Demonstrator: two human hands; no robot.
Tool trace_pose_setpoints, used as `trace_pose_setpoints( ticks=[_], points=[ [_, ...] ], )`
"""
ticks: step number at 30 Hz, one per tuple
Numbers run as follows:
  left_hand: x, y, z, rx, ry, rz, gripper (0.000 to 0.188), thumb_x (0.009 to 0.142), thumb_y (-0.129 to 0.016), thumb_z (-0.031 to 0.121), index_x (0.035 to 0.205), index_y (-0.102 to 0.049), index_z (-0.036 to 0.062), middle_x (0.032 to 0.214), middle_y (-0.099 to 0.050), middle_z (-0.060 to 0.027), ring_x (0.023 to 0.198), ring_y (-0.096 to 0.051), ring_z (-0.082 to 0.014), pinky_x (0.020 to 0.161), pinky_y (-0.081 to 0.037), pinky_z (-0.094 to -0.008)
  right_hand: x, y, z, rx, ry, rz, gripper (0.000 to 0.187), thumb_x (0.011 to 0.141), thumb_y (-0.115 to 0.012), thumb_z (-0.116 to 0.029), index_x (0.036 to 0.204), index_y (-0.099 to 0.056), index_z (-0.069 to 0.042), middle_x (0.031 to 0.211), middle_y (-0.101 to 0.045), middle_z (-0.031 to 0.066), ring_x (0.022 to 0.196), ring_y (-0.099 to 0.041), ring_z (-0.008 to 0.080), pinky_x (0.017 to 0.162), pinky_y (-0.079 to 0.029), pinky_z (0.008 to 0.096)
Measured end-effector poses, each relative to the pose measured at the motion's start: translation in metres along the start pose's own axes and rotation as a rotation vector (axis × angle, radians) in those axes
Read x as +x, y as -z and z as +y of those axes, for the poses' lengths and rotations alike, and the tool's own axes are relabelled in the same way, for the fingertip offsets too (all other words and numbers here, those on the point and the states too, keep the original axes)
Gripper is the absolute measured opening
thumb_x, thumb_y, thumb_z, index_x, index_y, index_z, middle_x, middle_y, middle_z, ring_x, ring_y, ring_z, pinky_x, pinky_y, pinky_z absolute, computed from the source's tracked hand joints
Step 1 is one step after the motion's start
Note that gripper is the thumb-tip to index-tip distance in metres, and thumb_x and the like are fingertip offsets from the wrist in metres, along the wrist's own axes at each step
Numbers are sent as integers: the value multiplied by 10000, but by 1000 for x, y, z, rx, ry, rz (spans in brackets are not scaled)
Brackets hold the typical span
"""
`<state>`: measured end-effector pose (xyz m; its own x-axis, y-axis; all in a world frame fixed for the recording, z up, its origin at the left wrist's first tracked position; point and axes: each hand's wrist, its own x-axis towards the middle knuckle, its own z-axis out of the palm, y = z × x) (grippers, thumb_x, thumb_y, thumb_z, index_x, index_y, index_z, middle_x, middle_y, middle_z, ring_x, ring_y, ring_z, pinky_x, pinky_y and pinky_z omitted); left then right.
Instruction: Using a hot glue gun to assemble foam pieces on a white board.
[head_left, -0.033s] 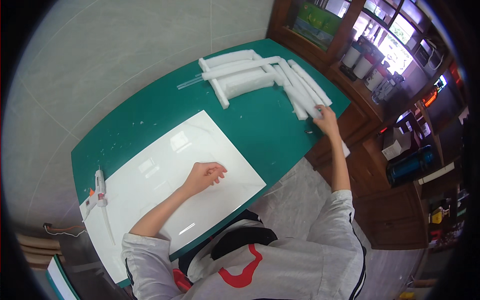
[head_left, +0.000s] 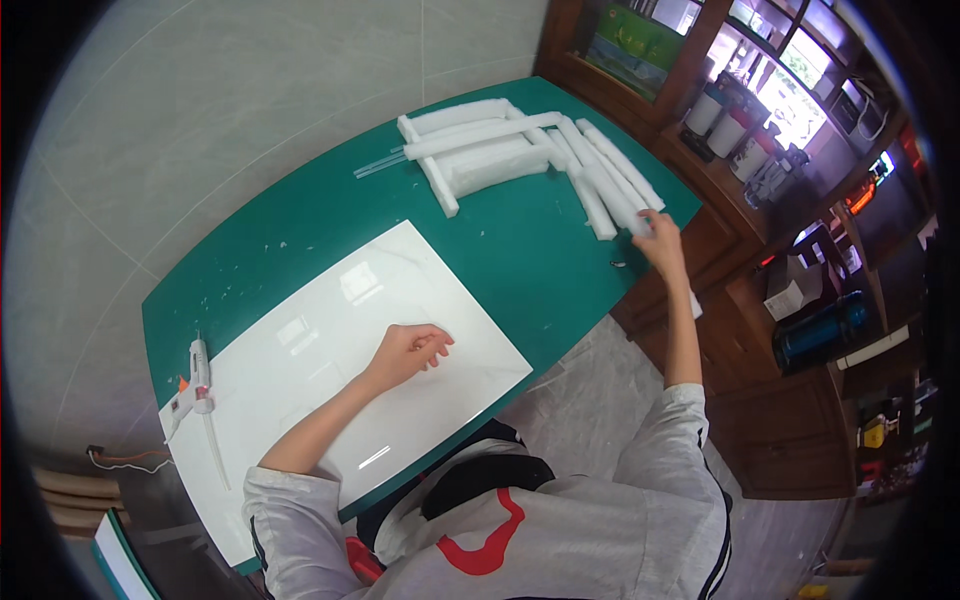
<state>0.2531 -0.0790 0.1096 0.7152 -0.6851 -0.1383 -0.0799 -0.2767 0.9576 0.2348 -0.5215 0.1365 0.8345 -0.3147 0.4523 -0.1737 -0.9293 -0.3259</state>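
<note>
My right hand (head_left: 660, 246) pinches the near end of a white foam strip (head_left: 603, 186) at the table's right edge. More white foam strips (head_left: 622, 165) lie alongside it. To their left is an open frame of foam strips (head_left: 437, 186), with a thick foam block (head_left: 498, 168) inside and a long strip (head_left: 485, 136) across it. Thin clear rods (head_left: 378, 164) poke out at the frame's left. My left hand (head_left: 410, 352) rests on a glossy white panel (head_left: 330, 350), fingers loosely curled in, nothing visible in them.
A white glue gun (head_left: 201, 375) lies at the panel's left end, its glue stick along the panel. Beneath everything is a green tabletop (head_left: 520, 255). A small dark object (head_left: 617, 264) sits near its right edge. Wooden cabinets (head_left: 770, 420) stand close on the right.
My right hand has shifted very slightly to the right, and the foam strip under its fingers has turned a little. My left hand stays where it was.
</note>
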Motion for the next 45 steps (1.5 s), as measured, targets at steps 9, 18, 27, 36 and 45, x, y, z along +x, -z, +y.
trace_pose_setpoints(
  ticks=[9,18,27,36,45],
  points=[
    [1,-1,-2,36,-51,54,161,828,-481,98,845,-616,11,618,-580,-20,493,-519,-54,461,-407,-175,86,-24,-17,-12,67,471,281,693,-602,-123,963,-537,-84,880,-531,147,849,-519,319,721,-419,397],
    [-3,-3,-2,57,-46,65,148,810,-492,90,841,-617,17,621,-593,-38,492,-538,-69,465,-417,-192,131,-96,-11,-161,-381,-409,993,499,-697,-555,1320,-231,-249,1370,-151,181,1235,-177,418,906,-166,644],
    [1,-4,0,73,-31,59,147,801,-504,98,829,-624,18,615,-597,-46,484,-537,-78,465,-414,-205,136,-94,24,-231,-495,-433,1232,394,-756,-551,1349,-12,-324,1398,38,200,1265,-56,433,885,-140,683],
    [-2,-2,1,90,-58,60,134,796,-509,89,822,-625,27,609,-593,-40,479,-527,-77,457,-402,-209,145,-68,60,-401,-589,-442,1243,369,-696,-674,1354,-37,-298,1392,-75,199,1282,-39,387,891,-76,697],
    [-5,-2,-1,80,-58,47,144,819,-514,117,805,-626,30,634,-599,-47,497,-549,-91,462,-412,-202,154,-65,72,-344,-714,-602,1165,451,-702,-571,1354,-25,-282,1340,-272,172,1201,-305,379,885,-267,611]
  ],
)
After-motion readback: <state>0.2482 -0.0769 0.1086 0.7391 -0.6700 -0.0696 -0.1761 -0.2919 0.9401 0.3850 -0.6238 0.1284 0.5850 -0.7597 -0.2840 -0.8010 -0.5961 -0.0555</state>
